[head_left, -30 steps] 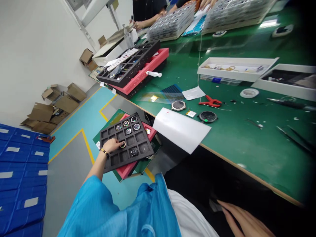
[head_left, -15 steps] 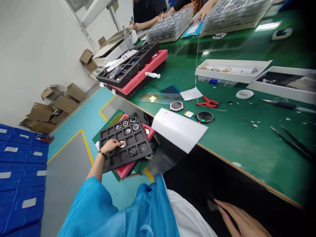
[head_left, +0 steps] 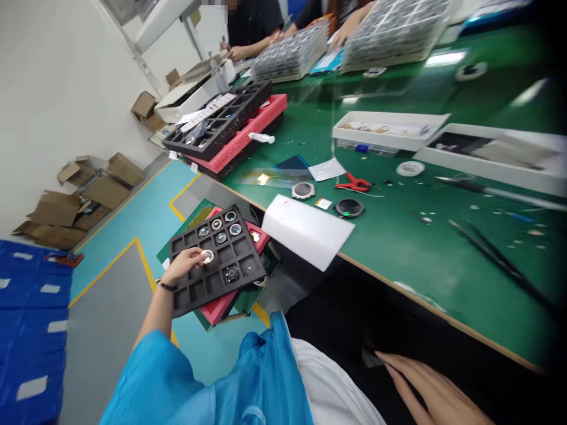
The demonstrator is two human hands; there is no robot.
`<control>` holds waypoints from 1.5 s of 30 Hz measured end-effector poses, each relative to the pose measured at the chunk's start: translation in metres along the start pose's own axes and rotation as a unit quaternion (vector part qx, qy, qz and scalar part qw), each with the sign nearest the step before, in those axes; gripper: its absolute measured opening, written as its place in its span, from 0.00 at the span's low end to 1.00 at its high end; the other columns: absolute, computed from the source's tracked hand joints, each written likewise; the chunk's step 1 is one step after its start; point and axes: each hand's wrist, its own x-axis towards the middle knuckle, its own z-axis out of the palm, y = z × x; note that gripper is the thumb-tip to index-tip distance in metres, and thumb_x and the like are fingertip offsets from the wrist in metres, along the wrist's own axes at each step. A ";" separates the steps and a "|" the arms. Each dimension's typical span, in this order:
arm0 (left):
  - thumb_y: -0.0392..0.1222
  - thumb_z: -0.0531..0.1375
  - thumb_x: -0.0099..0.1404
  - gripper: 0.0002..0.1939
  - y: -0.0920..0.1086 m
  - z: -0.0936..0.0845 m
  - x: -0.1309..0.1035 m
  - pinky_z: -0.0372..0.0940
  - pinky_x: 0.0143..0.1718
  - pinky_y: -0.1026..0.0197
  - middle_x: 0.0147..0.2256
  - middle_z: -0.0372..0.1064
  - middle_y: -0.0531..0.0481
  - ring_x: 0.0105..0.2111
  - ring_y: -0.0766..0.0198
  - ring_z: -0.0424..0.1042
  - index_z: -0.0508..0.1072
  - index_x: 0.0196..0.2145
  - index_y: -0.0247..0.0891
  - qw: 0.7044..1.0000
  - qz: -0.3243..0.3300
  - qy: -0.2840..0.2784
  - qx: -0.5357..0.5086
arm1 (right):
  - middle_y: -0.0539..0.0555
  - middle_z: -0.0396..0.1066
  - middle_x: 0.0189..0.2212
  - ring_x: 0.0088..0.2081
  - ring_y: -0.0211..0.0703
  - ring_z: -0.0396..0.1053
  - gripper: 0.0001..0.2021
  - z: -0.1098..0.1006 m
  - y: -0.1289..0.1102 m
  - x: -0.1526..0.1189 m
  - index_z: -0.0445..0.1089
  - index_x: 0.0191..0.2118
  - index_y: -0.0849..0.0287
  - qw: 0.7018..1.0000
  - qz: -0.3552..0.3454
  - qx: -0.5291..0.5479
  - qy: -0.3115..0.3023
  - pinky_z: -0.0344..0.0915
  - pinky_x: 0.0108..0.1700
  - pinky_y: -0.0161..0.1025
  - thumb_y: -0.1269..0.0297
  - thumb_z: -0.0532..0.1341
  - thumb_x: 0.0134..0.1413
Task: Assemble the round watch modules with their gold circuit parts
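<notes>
My left hand [head_left: 186,262] pinches a round watch part [head_left: 208,257] over the black foam tray [head_left: 227,254] at the lower left. Several other round watch parts sit in the tray's compartments, among them a black one [head_left: 231,273] near the front. This tray lies on a red foam tray [head_left: 215,310] on a low stand beside the bench. My right hand [head_left: 425,381] is low at the right, below the bench edge, its fingers close together near a small greyish thing [head_left: 372,358] that I cannot make out.
On the green bench [head_left: 390,236] lie a white sheet [head_left: 308,230] over the edge, two watch cases, red pliers [head_left: 353,182], tweezers [head_left: 500,260] and white boxes [head_left: 390,131]. Stacked foam trays [head_left: 248,139] stand farther left. Other people's hands are at the far side.
The view has shifted, so the bench items appear farther left. My left hand has lifted the round part slightly from its compartment. My right hand looks nearly unchanged.
</notes>
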 end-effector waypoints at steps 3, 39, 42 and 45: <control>0.70 0.63 0.61 0.30 0.042 -0.007 -0.015 0.70 0.42 0.61 0.46 0.76 0.43 0.39 0.60 0.74 0.76 0.45 0.39 0.996 0.083 -0.021 -0.041 | 0.51 0.80 0.49 0.49 0.45 0.80 0.16 -0.033 -0.026 0.008 0.80 0.51 0.49 1.000 -0.021 0.018 -0.005 0.78 0.54 0.39 0.56 0.56 0.69; 0.55 0.73 0.61 0.21 0.483 0.238 0.030 0.68 0.41 0.68 0.44 0.76 0.46 0.41 0.63 0.71 0.80 0.45 0.39 0.762 0.446 -0.389 -0.262 | 0.56 0.76 0.51 0.42 0.53 0.76 0.24 -0.248 -0.011 0.003 0.70 0.56 0.54 0.813 0.372 0.003 0.448 0.73 0.49 0.54 0.47 0.66 0.59; 0.53 0.76 0.56 0.23 0.486 0.230 0.038 0.69 0.38 0.71 0.46 0.75 0.47 0.41 0.66 0.72 0.81 0.44 0.38 0.759 0.404 -0.365 -0.356 | 0.56 0.75 0.55 0.49 0.53 0.76 0.22 -0.256 -0.019 0.035 0.70 0.58 0.53 0.863 0.293 -0.017 0.411 0.74 0.52 0.51 0.50 0.65 0.63; 0.49 0.79 0.52 0.25 0.489 0.223 0.047 0.71 0.36 0.71 0.43 0.76 0.48 0.37 0.68 0.73 0.81 0.44 0.37 0.757 0.356 -0.347 -0.424 | 0.56 0.74 0.57 0.53 0.53 0.75 0.21 -0.265 -0.018 0.074 0.68 0.60 0.54 0.907 0.213 -0.080 0.356 0.74 0.55 0.50 0.54 0.64 0.65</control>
